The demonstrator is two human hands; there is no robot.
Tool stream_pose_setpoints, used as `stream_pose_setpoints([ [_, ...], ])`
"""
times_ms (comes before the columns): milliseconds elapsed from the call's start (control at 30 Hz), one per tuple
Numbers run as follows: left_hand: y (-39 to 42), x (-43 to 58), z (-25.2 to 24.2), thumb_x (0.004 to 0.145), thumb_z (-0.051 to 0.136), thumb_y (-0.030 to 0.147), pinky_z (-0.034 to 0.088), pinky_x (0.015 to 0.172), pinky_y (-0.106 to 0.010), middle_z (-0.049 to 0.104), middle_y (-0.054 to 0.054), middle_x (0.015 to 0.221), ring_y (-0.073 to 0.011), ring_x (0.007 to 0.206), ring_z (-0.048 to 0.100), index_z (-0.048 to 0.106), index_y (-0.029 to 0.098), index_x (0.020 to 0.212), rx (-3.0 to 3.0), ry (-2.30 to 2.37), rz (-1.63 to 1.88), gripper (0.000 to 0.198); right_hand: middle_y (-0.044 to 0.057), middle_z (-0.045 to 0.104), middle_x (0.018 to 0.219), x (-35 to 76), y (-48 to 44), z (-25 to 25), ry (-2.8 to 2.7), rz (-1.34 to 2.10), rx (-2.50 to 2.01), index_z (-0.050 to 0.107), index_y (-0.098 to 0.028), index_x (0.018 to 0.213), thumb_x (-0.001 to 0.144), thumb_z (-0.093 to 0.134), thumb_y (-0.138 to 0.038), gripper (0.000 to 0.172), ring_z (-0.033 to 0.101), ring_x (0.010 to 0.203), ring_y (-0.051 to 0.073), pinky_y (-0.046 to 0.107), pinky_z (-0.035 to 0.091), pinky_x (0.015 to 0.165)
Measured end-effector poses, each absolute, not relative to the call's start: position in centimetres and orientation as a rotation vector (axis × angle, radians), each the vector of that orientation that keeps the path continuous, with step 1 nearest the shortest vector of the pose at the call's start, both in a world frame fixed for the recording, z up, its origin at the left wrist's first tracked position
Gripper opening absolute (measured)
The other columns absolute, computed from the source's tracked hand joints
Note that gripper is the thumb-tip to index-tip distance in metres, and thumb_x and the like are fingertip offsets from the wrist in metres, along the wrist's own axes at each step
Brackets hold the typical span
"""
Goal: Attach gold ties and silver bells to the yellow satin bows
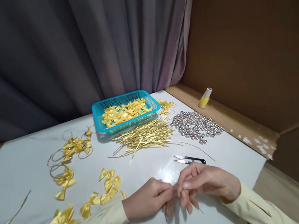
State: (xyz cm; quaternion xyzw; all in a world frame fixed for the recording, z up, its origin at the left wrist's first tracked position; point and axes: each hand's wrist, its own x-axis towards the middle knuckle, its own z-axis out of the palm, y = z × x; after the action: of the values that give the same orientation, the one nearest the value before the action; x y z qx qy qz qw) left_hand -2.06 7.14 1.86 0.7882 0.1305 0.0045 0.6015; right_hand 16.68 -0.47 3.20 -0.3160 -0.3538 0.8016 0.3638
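Observation:
My left hand (151, 199) is closed, its thumb pressed against the curled index finger, just above the front of the white table. Meeting it fingertip to fingertip, my right hand (208, 181) has thumb and forefinger pinched together while its other fingers hang lower. Whatever sits between the fingertips is hidden; a thin line, perhaps a cord end, shows below the right fingers. Black-handled thread snips (190, 158) lie just beyond my right hand. Loose yellow satin bows (110, 183) are spread to the left of my left hand, some close to the sleeve.
A blue basket (129, 123) of yellow bows stands at the back. Before it lies a pile of gold cord lengths (144, 135), with silver beads (194, 124) to its right. Bows on cord loops (76, 147) lie left. A thread spool (205, 98) stands on the right ledge.

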Motion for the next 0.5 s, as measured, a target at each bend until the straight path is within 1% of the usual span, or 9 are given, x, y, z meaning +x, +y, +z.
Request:
stream_pose_setpoints([
  [67,7.1,-2.0,2.0,0.090,0.036,0.041,0.041,0.054,-0.017,0.062,-0.003,0.058,-0.0092,0.052,0.051,0.060,0.013,0.067,1.847,0.299,0.013,0.044,0.012,0.068,0.074,17.2,-0.4,3.8,-0.955,1.965,-0.850,0.065,-0.009,0.080,0.074,0.065,-0.029,0.020,0.065,0.060,0.017,0.023,0.046,0.050],
  [133,7.1,-2.0,2.2,0.089,0.037,0.041,0.039,0.051,-0.017,0.063,-0.003,0.057,-0.0086,0.049,0.047,0.063,0.012,0.075,1.848,0.324,0.006,0.041,0.011,0.069,0.076,18.4,-0.5,5.0,-0.983,1.800,-0.905,0.065,-0.011,0.081,0.074,0.066,-0.027,0.016,0.064,0.061,0.015,0.023,0.048,0.052],
  [200,7.1,-2.0,2.4,0.089,0.038,0.041,0.038,0.051,-0.017,0.063,-0.002,0.054,-0.0088,0.047,0.045,0.064,0.013,0.084,1.843,0.360,-0.009,0.039,0.008,0.069,0.079,20.3,-0.7,6.4,-0.996,1.536,-0.990,0.065,-0.014,0.082,0.076,0.065,-0.024,0.012,0.063,0.065,0.014,0.023,0.049,0.057],
  [233,7.1,-2.0,2.4,0.089,0.039,0.041,0.039,0.052,-0.017,0.063,-0.002,0.053,-0.0091,0.048,0.045,0.065,0.013,0.086,1.846,0.375,-0.014,0.039,0.006,0.069,0.082,21.5,-0.8,7.2,-0.999,1.379,-1.038,0.065,-0.016,0.083,0.076,0.065,-0.022,0.009,0.063,0.070,0.013,0.022,0.049,0.061],
  [267,7.1,-2.0,2.4,0.089,0.038,0.042,0.040,0.054,-0.017,0.063,-0.002,0.053,-0.0094,0.048,0.046,0.065,0.013,0.087,1.853,0.386,-0.017,0.040,0.006,0.069,0.080,22.9,-0.8,7.9,-1.039,1.043,-1.190,0.065,-0.018,0.084,0.077,0.064,-0.024,0.009,0.063,0.070,0.014,0.023,0.050,0.062],
  [367,7.2,-2.0,2.5,0.090,0.036,0.042,0.042,0.059,-0.019,0.065,-0.003,0.054,-0.0105,0.051,0.050,0.067,0.013,0.082,1.898,0.394,-0.010,0.043,0.008,0.066,0.095,28.1,0.1,8.9,-1.110,0.141,-1.526,0.061,-0.019,0.099,0.080,0.058,-0.031,0.023,0.064,0.081,0.020,0.033,0.052,0.072],
  [400,7.2,-2.0,2.5,0.090,0.035,0.042,0.043,0.061,-0.019,0.065,-0.003,0.055,-0.0108,0.052,0.051,0.067,0.013,0.080,1.915,0.393,-0.005,0.044,0.010,0.066,0.096,30.0,0.9,8.8,-1.147,-0.108,-1.612,0.058,-0.017,0.102,0.082,0.053,-0.035,0.027,0.064,0.084,0.021,0.033,0.053,0.073],
  [433,7.3,-1.9,2.6,0.091,0.034,0.042,0.043,0.063,-0.020,0.066,-0.004,0.055,-0.0112,0.054,0.053,0.067,0.013,0.079,1.931,0.395,-0.007,0.045,0.011,0.066,0.092,32.1,1.8,8.6,-1.145,-0.195,-1.650,0.058,-0.015,0.101,0.083,0.051,-0.036,0.029,0.064,0.084,0.022,0.033,0.053,0.071],
  [500,7.4,-1.8,2.6,0.091,0.033,0.042,0.043,0.064,-0.020,0.067,-0.004,0.056,-0.0120,0.056,0.055,0.067,0.013,0.081,1.952,0.417,-0.025,0.046,0.011,0.067,0.083,36.1,4.0,8.0,-1.219,-0.209,-1.737,0.060,-0.012,0.091,0.083,0.052,-0.034,0.025,0.066,0.075,0.022,0.030,0.053,0.066],
])
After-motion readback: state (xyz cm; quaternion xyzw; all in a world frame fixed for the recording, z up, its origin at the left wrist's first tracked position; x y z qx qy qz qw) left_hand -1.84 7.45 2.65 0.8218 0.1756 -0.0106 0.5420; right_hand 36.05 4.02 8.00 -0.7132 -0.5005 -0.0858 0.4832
